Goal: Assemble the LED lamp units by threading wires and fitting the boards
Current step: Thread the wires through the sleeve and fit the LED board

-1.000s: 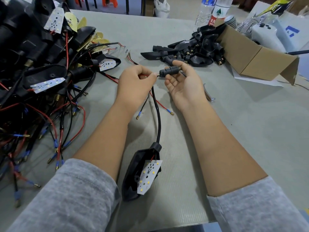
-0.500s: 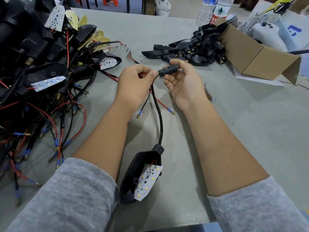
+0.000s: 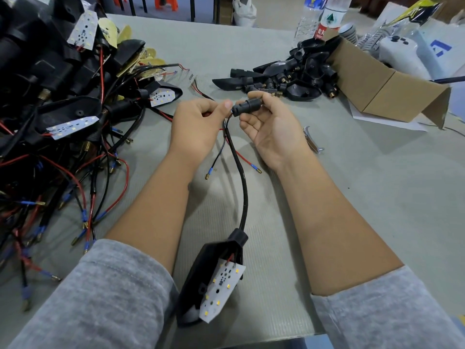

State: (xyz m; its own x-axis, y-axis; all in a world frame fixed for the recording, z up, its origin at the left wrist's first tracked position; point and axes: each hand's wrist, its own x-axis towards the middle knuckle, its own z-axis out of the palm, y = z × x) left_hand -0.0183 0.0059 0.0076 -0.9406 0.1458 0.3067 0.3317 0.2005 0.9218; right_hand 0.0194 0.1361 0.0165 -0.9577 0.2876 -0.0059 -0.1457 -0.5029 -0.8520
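Grey ribbed matting covers the table (image 3: 377, 210), its fine ridges running across under both forearms. Above it, the right hand (image 3: 274, 129) lies palm up, fingers curled round a short black ribbed connector sleeve (image 3: 247, 105) with a brass tip at its far end. Just beside the sleeve's near mouth, the left hand (image 3: 196, 127) is closed, thumb and forefinger pinching the thin wires where they enter it. Below that pinch a glossy black cable (image 3: 242, 187) curves down toward the person to a matte black, teardrop-shaped lamp housing (image 3: 201, 273) lying between the 2 grey fleece sleeves. A white LED board (image 3: 221, 290), dotted with small yellow diodes, sits tilted and loose on the housing's edge, joined by short red and black leads. 2 free leads hang under the hands: a black one (image 3: 214, 159) and a red one (image 3: 247, 162), each with a blue collar and brass tip. Left of the left hand lies a tangled heap of finished units (image 3: 57, 127). Beyond the right hand, bare black housings (image 3: 284, 76) spill from a cardboard box (image 3: 377, 89).
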